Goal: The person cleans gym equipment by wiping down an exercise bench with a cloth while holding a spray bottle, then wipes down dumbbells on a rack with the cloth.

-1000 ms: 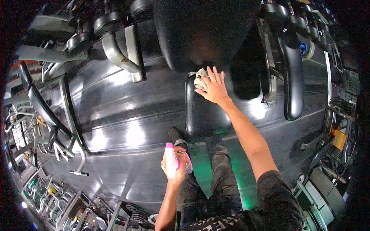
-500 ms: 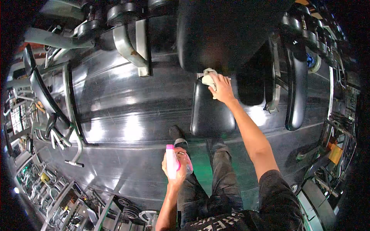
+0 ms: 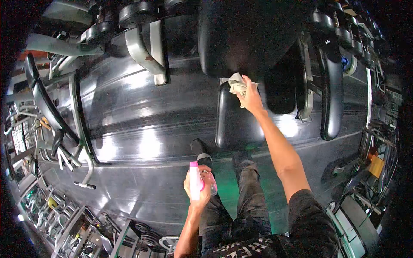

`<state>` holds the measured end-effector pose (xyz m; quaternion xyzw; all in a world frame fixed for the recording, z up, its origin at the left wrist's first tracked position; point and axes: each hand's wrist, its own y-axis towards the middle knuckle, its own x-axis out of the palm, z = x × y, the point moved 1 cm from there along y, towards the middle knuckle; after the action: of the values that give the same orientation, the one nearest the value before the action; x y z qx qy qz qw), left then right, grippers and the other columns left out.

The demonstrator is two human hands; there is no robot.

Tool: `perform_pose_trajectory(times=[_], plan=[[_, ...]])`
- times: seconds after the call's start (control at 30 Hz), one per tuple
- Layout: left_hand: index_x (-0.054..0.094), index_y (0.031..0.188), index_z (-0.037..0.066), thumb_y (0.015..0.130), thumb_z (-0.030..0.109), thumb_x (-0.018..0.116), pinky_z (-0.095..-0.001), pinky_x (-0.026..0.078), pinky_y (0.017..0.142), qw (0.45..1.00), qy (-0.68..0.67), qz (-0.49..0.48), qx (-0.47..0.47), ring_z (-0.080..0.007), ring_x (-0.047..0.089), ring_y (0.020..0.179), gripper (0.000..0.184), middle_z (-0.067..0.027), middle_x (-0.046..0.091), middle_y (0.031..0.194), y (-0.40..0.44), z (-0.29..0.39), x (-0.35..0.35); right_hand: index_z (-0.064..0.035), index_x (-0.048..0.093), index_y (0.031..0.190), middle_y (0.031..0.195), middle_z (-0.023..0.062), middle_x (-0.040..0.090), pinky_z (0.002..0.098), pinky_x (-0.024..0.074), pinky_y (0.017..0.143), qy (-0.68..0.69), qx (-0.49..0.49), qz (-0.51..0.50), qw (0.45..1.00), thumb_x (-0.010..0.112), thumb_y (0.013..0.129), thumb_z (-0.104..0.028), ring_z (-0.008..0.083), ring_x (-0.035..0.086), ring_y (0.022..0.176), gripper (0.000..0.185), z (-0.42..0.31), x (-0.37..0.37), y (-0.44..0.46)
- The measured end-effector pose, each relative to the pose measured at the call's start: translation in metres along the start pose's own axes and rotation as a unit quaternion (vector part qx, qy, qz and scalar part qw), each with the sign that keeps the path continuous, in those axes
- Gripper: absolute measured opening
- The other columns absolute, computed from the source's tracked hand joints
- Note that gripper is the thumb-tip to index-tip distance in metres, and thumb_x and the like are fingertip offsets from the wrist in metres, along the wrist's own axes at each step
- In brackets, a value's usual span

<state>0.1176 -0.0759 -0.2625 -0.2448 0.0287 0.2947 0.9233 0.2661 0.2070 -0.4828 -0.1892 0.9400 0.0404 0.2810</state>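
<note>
In my right hand [image 3: 250, 98] is a crumpled pale cloth [image 3: 237, 84], gripped between thumb and fingers. It lies at the back end of a black padded bench seat [image 3: 238, 118], just below the lower edge of the tall black backrest [image 3: 254, 38]. Whether the cloth presses on the pad or hovers over it, I cannot tell. My left hand [image 3: 198, 189] is wrapped round a spray bottle [image 3: 195, 182] with a white and pink head, held upright above my legs, well away from the bench. Part of the clear bottle body shows beside the fingers.
Dumbbells [image 3: 137, 15] sit on a rack at the top left, and more line the top right. Another black padded bench [image 3: 331, 94] stands to the right. An exercise machine with a black pad [image 3: 47, 101] is at the left. Dark, shiny flooring [image 3: 142, 112] lies between them.
My right hand has turned and shifted slightly, and the cloth is bunched differently in its fingers. The spray bottle has moved a little to the right in view.
</note>
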Motion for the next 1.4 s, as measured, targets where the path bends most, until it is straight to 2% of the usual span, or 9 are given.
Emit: perform_pose_trajectory(times=[0.07, 0.1, 0.37, 0.77, 1.1, 1.2, 1.27, 1.3, 1.4], plan=[[0.060, 0.080, 0.000, 0.076, -0.001, 0.059, -0.0302, 0.050, 0.066, 1.000, 0.009, 0.001, 0.004, -0.0166, 0.061, 0.070, 0.004, -0.0120, 0.064, 0.086, -0.001, -0.003, -0.008, -0.0107, 0.045, 0.130, 0.136, 0.0226, 0.042, 0.0509, 0.0386, 0.099, -0.344, -0.036, 0.046, 0.937, 0.071, 0.079, -0.027, 0.0435, 0.037, 0.127, 0.059, -0.005, -0.003, -0.005], [0.060, 0.082, 0.000, 0.077, -0.001, 0.060, -0.0301, 0.050, 0.066, 1.000, 0.016, 0.003, 0.010, -0.0163, 0.061, 0.070, 0.005, -0.0119, 0.065, 0.085, -0.001, -0.003, -0.011, -0.0103, 0.046, 0.131, 0.132, 0.0210, 0.044, 0.0504, 0.0396, 0.097, -0.372, -0.040, 0.065, 0.925, 0.070, 0.079, -0.028, 0.0430, 0.041, 0.123, 0.061, -0.005, 0.001, -0.006], [0.058, 0.089, -0.002, 0.080, 0.001, 0.061, -0.0286, 0.049, 0.062, 0.999, 0.036, 0.029, 0.011, -0.0137, 0.060, 0.062, 0.010, -0.0083, 0.063, 0.074, -0.003, 0.005, -0.023, -0.0080, 0.054, 0.124, 0.104, 0.0139, 0.050, 0.0446, 0.0445, 0.080, -0.391, 0.019, 0.022, 0.920, 0.068, 0.077, -0.019, 0.0327, 0.050, 0.096, 0.050, -0.049, 0.025, -0.016], [0.054, 0.096, -0.001, 0.085, 0.004, 0.054, -0.0256, 0.046, 0.058, 0.999, 0.038, -0.032, 0.019, -0.0103, 0.056, 0.057, 0.012, -0.0070, 0.059, 0.075, -0.002, 0.007, -0.022, -0.0136, 0.044, 0.137, 0.110, 0.0110, 0.051, 0.0421, 0.0428, 0.085, -0.351, -0.013, -0.108, 0.930, 0.051, 0.082, -0.009, 0.0297, 0.049, 0.098, 0.055, -0.073, 0.046, -0.179], [0.056, 0.093, -0.001, 0.085, 0.003, 0.060, -0.0263, 0.047, 0.054, 0.999, -0.004, -0.004, 0.048, -0.0103, 0.057, 0.054, 0.010, -0.0060, 0.061, 0.069, 0.005, 0.012, -0.013, -0.0104, 0.052, 0.129, 0.118, 0.0156, 0.045, 0.0420, 0.0479, 0.091, -0.108, 0.077, -0.234, 0.963, 0.066, 0.082, -0.018, 0.0359, 0.051, 0.107, 0.050, -0.093, -0.003, -0.188], [0.057, 0.091, 0.000, 0.085, 0.004, 0.060, -0.0264, 0.047, 0.055, 0.996, 0.027, 0.003, 0.080, -0.0103, 0.057, 0.056, 0.008, -0.0059, 0.061, 0.072, 0.001, 0.009, -0.006, -0.0116, 0.051, 0.132, 0.119, 0.0161, 0.044, 0.0426, 0.0469, 0.092, -0.158, -0.004, -0.109, 0.981, 0.068, 0.080, -0.017, 0.0362, 0.049, 0.110, 0.055, -0.094, -0.010, -0.116], [0.061, 0.093, 0.000, 0.079, 0.003, 0.063, -0.0292, 0.050, 0.069, 1.000, -0.005, -0.013, -0.016, -0.0140, 0.062, 0.074, 0.015, -0.0070, 0.064, 0.087, -0.004, 0.011, -0.003, -0.0114, 0.047, 0.134, 0.121, 0.0170, 0.044, 0.0449, 0.0471, 0.090, -0.146, 0.003, -0.033, 0.989, 0.069, 0.079, -0.015, 0.0374, 0.048, 0.110, 0.058, -0.104, -0.010, -0.064], [0.058, 0.088, 0.000, 0.085, 0.005, 0.061, -0.0263, 0.048, 0.055, 0.996, 0.021, -0.003, 0.082, -0.0106, 0.058, 0.057, 0.006, -0.0073, 0.062, 0.081, -0.002, 0.006, 0.000, -0.0109, 0.048, 0.132, 0.120, 0.0179, 0.044, 0.0449, 0.0472, 0.089, -0.160, -0.005, 0.013, 0.987, 0.069, 0.079, -0.015, 0.0372, 0.048, 0.110, 0.057, -0.091, -0.001, -0.046], [0.057, 0.090, 0.000, 0.085, 0.004, 0.061, -0.0265, 0.048, 0.055, 0.997, 0.011, 0.002, 0.075, -0.0104, 0.057, 0.057, 0.008, -0.0070, 0.061, 0.078, -0.005, 0.003, 0.003, -0.0102, 0.049, 0.128, 0.117, 0.0182, 0.046, 0.0444, 0.0489, 0.083, -0.318, 0.065, 0.010, 0.946, 0.069, 0.078, -0.014, 0.0368, 0.050, 0.101, 0.055, -0.072, 0.029, -0.042]])
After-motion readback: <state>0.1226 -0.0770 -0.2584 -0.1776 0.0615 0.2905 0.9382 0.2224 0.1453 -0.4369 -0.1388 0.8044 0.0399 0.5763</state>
